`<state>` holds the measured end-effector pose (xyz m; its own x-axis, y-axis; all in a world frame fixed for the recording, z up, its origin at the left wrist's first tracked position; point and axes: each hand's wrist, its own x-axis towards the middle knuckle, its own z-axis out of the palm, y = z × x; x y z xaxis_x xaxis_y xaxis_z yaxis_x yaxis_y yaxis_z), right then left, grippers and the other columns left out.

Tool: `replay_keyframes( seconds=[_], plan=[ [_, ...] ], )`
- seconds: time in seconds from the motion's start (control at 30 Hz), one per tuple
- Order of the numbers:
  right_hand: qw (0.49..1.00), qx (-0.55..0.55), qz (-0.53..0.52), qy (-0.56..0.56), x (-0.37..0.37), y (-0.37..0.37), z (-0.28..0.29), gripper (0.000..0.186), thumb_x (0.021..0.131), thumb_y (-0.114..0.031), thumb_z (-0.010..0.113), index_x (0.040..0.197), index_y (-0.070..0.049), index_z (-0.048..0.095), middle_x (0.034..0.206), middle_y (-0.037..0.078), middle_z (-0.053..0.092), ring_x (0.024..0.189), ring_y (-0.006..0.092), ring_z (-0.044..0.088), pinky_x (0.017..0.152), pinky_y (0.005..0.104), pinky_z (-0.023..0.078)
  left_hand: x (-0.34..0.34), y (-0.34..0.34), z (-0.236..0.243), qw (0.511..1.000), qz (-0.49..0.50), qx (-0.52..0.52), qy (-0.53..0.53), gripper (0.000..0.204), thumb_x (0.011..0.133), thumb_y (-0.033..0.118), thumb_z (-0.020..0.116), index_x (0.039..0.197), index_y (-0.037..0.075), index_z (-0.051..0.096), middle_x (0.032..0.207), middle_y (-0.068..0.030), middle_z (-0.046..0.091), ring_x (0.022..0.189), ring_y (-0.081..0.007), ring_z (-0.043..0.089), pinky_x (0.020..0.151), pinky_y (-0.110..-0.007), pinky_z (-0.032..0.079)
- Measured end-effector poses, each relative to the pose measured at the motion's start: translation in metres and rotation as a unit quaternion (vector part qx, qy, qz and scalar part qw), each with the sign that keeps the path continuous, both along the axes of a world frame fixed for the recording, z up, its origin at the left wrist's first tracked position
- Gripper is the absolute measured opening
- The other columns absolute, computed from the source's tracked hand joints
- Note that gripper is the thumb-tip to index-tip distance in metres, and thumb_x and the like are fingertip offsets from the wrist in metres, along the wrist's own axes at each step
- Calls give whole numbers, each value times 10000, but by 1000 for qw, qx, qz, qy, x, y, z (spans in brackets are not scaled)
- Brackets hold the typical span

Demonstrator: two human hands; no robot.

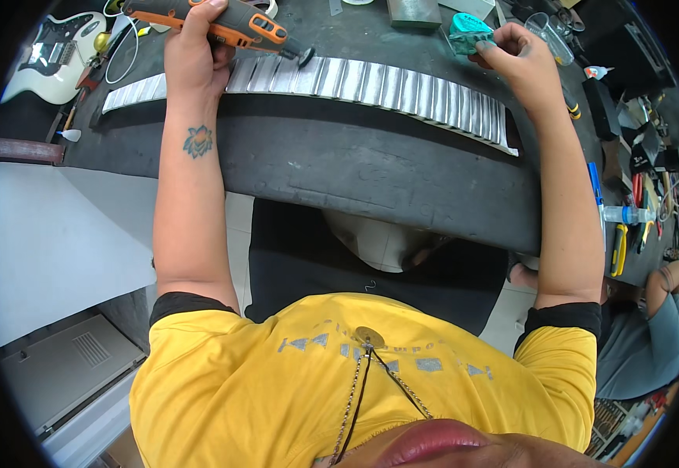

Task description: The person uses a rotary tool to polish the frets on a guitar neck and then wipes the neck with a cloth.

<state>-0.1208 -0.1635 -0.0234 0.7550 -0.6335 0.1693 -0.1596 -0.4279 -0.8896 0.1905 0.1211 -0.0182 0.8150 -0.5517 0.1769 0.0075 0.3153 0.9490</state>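
Observation:
My left hand (199, 58) grips a grey and orange rotary tool (253, 27), raised at the top left with its small dark wheel (306, 57) pointing right, just over a long curved silver metal piece (370, 86) with many crosswise ridges. The piece lies along the dark worktop (355, 164); whether the wheel touches it I cannot tell. My right hand (519, 54) holds a small teal object (468, 35), perhaps a tub or block of compound, between thumb and fingers above the worktop, beyond the piece's right end.
A white electric guitar (47, 62) lies at the left. Metal blocks (413, 12), a clear cup (558, 47) and a glue bottle (595, 72) are at the back. Cutters (618, 249), a water bottle (628, 214) and other tools crowd the right, beside a seated person (643, 343).

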Motion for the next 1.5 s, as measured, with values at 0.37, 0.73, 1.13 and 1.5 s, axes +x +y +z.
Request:
replay_keyframes(
  seconds=[0.37,0.73,1.13,1.5],
  plan=[
    [1000,-8,-2,15,3,4,2,190,922,-159,742,969,-9,636,917,80,724,877,147,726,837,272,557,6,4,-3,999,33,29,0,320,906,335,685,732,71,636,547,-14,565,369,-116,438,347,-248,297],
    [1000,-4,3,15,3,2,0,173,922,-146,735,953,-16,625,897,72,718,878,144,727,827,269,558,9,11,-8,998,-32,-53,-24,273,912,304,672,774,73,629,589,-30,589,385,-118,437,368,-257,324],
    [1000,-6,5,26,3,1,1,177,930,-147,726,953,-10,615,896,69,716,867,135,718,834,264,552,11,18,-11,983,-156,-87,-37,297,908,309,634,729,77,585,538,-12,508,380,-102,385,373,-249,293],
    [1000,15,10,18,1,-2,-1,184,936,-152,724,962,-7,613,914,67,709,874,145,724,840,272,560,3,24,-3,985,-161,-49,-36,299,911,309,624,719,86,574,517,7,478,380,-98,379,372,-250,299]
  ],
)
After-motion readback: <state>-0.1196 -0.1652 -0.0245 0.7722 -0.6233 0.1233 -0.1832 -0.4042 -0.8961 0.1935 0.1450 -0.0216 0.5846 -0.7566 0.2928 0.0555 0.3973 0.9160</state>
